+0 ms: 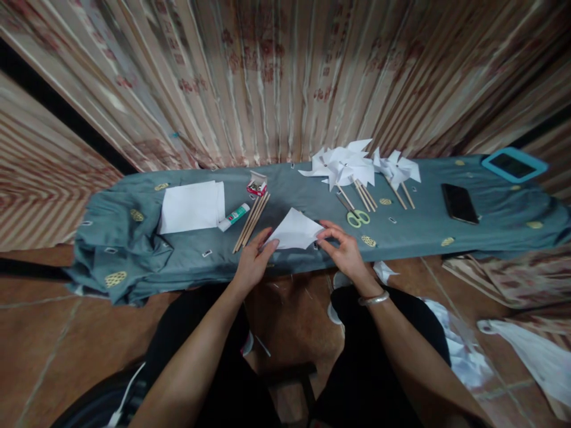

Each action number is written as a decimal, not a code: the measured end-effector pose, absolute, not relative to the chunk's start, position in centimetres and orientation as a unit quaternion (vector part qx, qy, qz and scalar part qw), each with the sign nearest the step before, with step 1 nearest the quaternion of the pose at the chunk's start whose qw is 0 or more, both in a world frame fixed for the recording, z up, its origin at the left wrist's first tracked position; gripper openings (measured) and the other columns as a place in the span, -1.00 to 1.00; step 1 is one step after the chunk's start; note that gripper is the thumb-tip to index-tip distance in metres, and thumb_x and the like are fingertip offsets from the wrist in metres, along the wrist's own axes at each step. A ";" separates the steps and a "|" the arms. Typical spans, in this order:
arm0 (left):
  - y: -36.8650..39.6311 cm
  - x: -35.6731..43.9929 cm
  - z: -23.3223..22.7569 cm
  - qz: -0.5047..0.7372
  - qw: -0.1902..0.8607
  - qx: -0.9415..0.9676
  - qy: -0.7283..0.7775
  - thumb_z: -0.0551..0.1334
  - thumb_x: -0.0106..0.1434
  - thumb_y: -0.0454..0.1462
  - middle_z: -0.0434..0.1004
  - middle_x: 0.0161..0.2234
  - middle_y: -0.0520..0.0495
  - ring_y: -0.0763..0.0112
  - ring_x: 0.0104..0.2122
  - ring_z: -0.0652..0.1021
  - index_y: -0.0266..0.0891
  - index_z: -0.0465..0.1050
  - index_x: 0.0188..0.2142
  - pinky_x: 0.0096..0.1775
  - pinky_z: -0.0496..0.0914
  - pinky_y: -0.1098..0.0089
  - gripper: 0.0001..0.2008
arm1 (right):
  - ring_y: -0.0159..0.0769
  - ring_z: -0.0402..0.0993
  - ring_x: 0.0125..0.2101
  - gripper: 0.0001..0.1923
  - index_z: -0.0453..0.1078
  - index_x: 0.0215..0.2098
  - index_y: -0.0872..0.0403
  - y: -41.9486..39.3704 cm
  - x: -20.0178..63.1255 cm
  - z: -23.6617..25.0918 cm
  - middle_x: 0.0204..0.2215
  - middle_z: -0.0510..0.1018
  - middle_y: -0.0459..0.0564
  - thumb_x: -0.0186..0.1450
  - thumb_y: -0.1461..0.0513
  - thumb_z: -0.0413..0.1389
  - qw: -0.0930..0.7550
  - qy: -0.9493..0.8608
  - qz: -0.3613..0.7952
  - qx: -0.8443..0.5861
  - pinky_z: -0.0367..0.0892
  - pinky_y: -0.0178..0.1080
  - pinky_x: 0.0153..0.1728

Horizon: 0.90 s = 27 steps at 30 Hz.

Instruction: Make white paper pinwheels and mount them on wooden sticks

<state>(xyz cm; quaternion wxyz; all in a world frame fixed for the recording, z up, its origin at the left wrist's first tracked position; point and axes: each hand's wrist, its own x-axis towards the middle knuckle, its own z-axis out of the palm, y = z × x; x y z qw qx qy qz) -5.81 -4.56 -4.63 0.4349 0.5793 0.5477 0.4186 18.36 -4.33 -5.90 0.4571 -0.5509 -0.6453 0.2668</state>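
A white sheet of paper point(294, 230), partly folded with pointed corners, is held up over the near edge of the table between both hands. My left hand point(256, 255) pinches its left corner between thumb and fingers. On the other side my right hand point(342, 242) grips the right corner, thumb below and fingers above. Close to my left hand lie several wooden sticks point(250, 223) and a green and white glue stick point(234, 217). Scissors point(357, 218) with light green handles rest beyond my right hand.
Several white paper pinwheels point(345, 166) on sticks lie along the back. A stack of white paper point(191, 208) is at left, near a small open red box point(257, 185) of metal pins. To the right are a black phone point(459, 203) and a blue-framed device point(515, 164). Paper scraps point(464, 351) litter the floor.
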 end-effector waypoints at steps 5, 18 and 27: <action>-3.7 -5.8 -4.5 0.432 0.523 0.516 0.523 0.36 -0.02 0.06 0.65 -0.15 -0.17 0.16 -0.17 0.61 -0.31 0.58 -0.12 -0.06 0.47 0.23 -0.42 | -0.12 0.45 0.09 -0.89 0.48 -0.35 0.01 -4.6 18.1 -5.0 0.07 0.52 0.08 0.21 0.15 0.19 0.460 -0.649 0.276 -0.539 0.23 0.04 0.17; -2.9 -5.4 -3.3 0.370 0.608 0.482 0.511 0.37 -0.10 0.19 0.65 -0.48 -0.11 0.26 -0.43 0.58 -0.27 0.64 -0.47 -0.29 0.45 0.33 -0.46 | -0.12 0.44 0.11 -0.88 0.49 -0.34 0.02 -4.4 18.0 -4.1 0.12 0.48 0.09 0.23 0.14 0.19 0.478 -0.642 0.268 -0.536 0.23 0.02 0.19; -2.9 -5.1 -3.1 0.395 0.608 0.458 0.514 0.50 -0.22 -0.05 0.64 -0.45 -0.03 0.35 -0.46 0.54 -0.27 0.64 -0.38 -0.33 0.42 0.37 -0.57 | -0.11 0.38 0.17 -0.85 0.51 -0.29 0.02 -4.3 18.0 -3.9 0.19 0.42 0.11 0.24 0.14 0.16 0.485 -0.637 0.257 -0.541 0.19 0.02 0.22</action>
